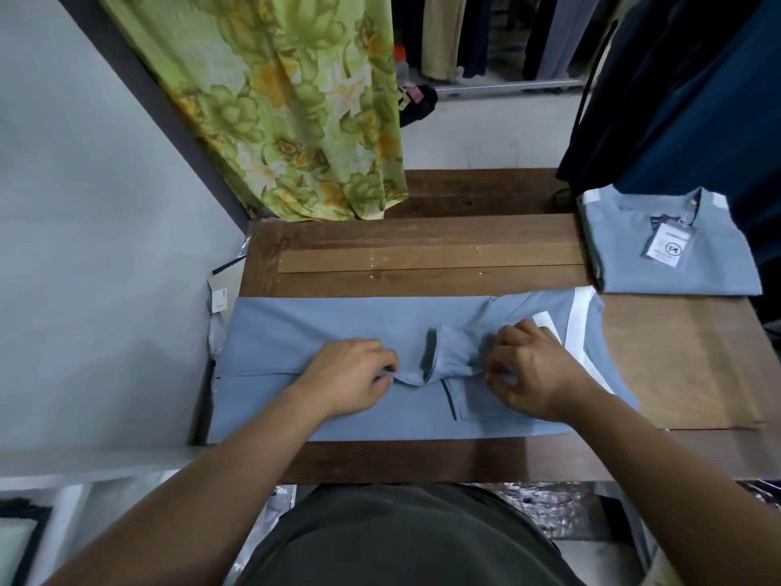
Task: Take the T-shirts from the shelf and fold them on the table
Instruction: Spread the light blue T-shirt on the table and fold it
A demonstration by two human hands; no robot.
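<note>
T-shirt point(321, 323), blue-grey, lies lengthwise across the near half of the wooden worktop point(422, 255), collar end to the right, its sides already turned inward so the body forms a long band. Your left hand point(350, 374) and right hand point(532, 370) rest knuckles up near the middle, each pinching the edge of the near flap (apparently to draw it taut before the next fold). A folded T-shirt point(676, 264) with a hang tag sits far right, clear of your working space.
</note>
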